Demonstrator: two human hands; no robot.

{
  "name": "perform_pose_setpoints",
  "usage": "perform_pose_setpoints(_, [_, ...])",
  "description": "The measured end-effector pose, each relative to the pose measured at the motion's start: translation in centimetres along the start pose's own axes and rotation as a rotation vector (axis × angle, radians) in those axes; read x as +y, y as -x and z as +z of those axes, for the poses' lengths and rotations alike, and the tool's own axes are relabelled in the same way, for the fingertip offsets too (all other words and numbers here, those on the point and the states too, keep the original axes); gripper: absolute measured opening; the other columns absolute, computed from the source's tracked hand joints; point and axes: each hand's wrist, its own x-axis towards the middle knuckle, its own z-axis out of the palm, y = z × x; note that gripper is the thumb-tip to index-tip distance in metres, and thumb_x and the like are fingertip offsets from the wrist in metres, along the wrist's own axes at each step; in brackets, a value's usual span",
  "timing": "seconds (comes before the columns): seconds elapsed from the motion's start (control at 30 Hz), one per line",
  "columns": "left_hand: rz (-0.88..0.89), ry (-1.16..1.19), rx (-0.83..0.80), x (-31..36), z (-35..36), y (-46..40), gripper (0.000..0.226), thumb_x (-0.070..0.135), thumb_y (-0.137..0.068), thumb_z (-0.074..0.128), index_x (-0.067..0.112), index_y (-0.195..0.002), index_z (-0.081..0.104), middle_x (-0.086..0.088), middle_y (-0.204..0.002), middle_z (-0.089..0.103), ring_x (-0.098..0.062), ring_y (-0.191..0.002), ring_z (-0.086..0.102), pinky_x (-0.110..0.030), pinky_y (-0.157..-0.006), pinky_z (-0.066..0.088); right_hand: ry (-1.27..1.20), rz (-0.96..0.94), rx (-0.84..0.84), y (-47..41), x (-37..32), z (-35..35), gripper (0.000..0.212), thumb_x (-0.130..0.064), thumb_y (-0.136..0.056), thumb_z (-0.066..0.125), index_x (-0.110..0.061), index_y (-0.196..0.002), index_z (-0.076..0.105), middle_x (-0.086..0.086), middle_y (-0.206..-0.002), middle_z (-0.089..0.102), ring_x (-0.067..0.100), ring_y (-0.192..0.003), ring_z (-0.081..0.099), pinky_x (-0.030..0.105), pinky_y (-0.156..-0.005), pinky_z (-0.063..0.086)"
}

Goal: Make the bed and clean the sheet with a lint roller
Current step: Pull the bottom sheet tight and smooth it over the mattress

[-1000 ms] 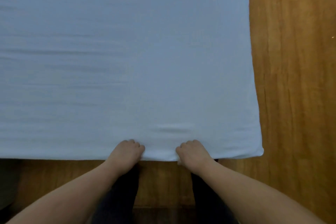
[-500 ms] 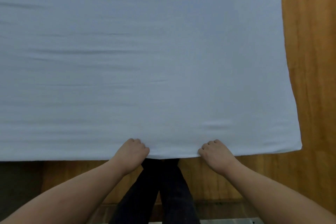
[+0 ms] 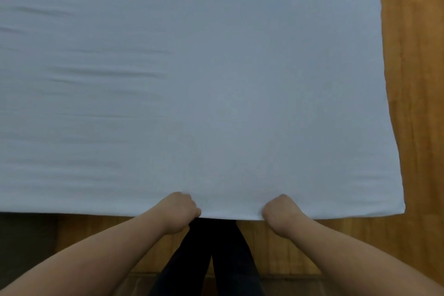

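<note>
Hands spread wider apart, left hand [image 3: 179,211] and right hand [image 3: 280,215] gripping sheet [image 3: 216,91] near edge, edge running left-right

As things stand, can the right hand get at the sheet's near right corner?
Probably yes. The right hand already grips the near hem of the sheet, and the corner lies farther along that same edge with only bare sheet and wood floor between. It would need to let go first.

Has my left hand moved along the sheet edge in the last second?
Yes. The left hand shifted leftward along the near edge, farther from the right corner of the sheet.
</note>
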Motion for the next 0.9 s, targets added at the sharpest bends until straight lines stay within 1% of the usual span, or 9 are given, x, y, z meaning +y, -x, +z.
perform_pose_setpoints(0.1, [-0.032, -0.023, -0.003, -0.1, 0.1, -0.2, 0.017, 0.009, -0.094, 0.044, 0.011, -0.104, 0.058, -0.011, -0.1, 0.064, -0.032, -0.096, 0.057, -0.039, -0.071, 0.04, 0.007, 0.02, -0.029, -0.7, -0.4, -0.2, 0.028, -0.005, -0.098, 0.041, -0.011, -0.114, 0.064, 0.007, -0.119, 0.064, 0.028, -0.111, 0.06, 0.036, -0.084, 0.036])
perform_pose_setpoints(0.2, [-0.075, 0.007, 0.03, -0.1, 0.7, 0.6, 0.019, 0.026, -0.097, 0.049, 0.013, -0.107, 0.057, -0.009, -0.105, 0.064, -0.031, -0.099, 0.056, -0.039, -0.075, 0.039, -0.048, 0.067, 0.022, -0.8, -1.4, 0.0, 0.028, -0.007, -0.098, 0.041, -0.013, -0.113, 0.065, 0.007, -0.118, 0.065, 0.029, -0.109, 0.061, 0.037, -0.088, 0.038])
perform_pose_setpoints(0.3, [-0.161, 0.025, 0.049, -1.0, 2.0, 2.4, 0.022, 0.03, -0.096, 0.05, 0.015, -0.111, 0.057, -0.006, -0.109, 0.063, -0.029, -0.103, 0.056, -0.04, -0.082, 0.041, -0.166, 0.039, 0.131, -1.7, -3.2, -1.2, 0.023, -0.024, -0.099, 0.047, -0.014, -0.109, 0.065, 0.008, -0.113, 0.066, 0.029, -0.104, 0.06, 0.036, -0.081, 0.036])
perform_pose_setpoints(0.4, [-0.204, 0.007, 0.104, -2.8, 2.9, 4.9, 0.014, 0.027, -0.091, 0.057, 0.019, -0.101, 0.061, -0.001, -0.096, 0.066, -0.025, -0.092, 0.062, -0.035, -0.076, 0.047, -0.272, -0.02, 0.278, -3.2, -6.0, -3.2, 0.037, -0.045, -0.096, 0.052, -0.013, -0.112, 0.061, 0.009, -0.114, 0.063, 0.029, -0.104, 0.057, 0.038, -0.086, 0.039])
perform_pose_setpoints(0.53, [-0.229, -0.076, 0.12, -5.9, 4.8, 7.8, 0.022, 0.026, -0.062, 0.081, 0.022, -0.074, 0.064, 0.002, -0.068, 0.063, -0.02, -0.063, 0.062, -0.027, -0.056, 0.046, -0.247, -0.023, 0.415, -5.3, -10.1, -5.5, 0.043, -0.051, -0.095, 0.052, -0.013, -0.116, 0.055, 0.008, -0.113, 0.059, 0.029, -0.102, 0.056, 0.039, -0.085, 0.041])
perform_pose_setpoints(0.6, [-0.291, -0.063, 0.05, -7.3, 5.8, 9.5, 0.008, 0.021, -0.081, 0.064, 0.021, -0.089, 0.061, 0.0, -0.084, 0.066, -0.022, -0.08, 0.062, -0.032, -0.068, 0.044, -0.232, -0.001, 0.438, -6.0, -12.0, -6.5, 0.04, -0.048, -0.095, 0.052, -0.014, -0.115, 0.054, 0.007, -0.11, 0.059, 0.028, -0.098, 0.056, 0.04, -0.083, 0.042])
perform_pose_setpoints(0.67, [-0.324, -0.069, 0.024, -8.9, 7.6, 10.8, 0.014, 0.015, -0.09, 0.048, 0.02, -0.099, 0.058, -0.001, -0.097, 0.065, -0.024, -0.092, 0.059, -0.035, -0.076, 0.041, -0.228, 0.023, 0.426, -6.5, -13.4, -7.3, 0.027, -0.037, -0.096, 0.051, -0.016, -0.112, 0.054, 0.006, -0.108, 0.059, 0.027, -0.095, 0.056, 0.039, -0.081, 0.042])
perform_pose_setpoints(0.77, [-0.3, -0.094, 0.049, -10.8, 8.3, 12.1, 0.009, 0.015, -0.085, 0.058, 0.019, -0.091, 0.063, -0.001, -0.088, 0.067, -0.023, -0.083, 0.062, -0.033, -0.07, 0.044, -0.217, 0.064, 0.378, -6.8, -14.2, -8.1, 0.016, -0.02, -0.094, 0.046, -0.016, -0.108, 0.054, 0.006, -0.105, 0.059, 0.027, -0.092, 0.056, 0.038, -0.078, 0.039])
perform_pose_setpoints(0.9, [-0.207, -0.085, 0.04, -11.6, 9.7, 11.5, 0.02, 0.01, -0.094, 0.042, 0.014, -0.106, 0.059, -0.007, -0.105, 0.064, -0.029, -0.098, 0.057, -0.037, -0.078, 0.038, -0.175, -0.001, 0.336, -6.7, -13.5, -9.1, 0.021, -0.022, -0.097, 0.043, -0.016, -0.112, 0.057, 0.007, -0.112, 0.06, 0.029, -0.1, 0.057, 0.039, -0.083, 0.039])
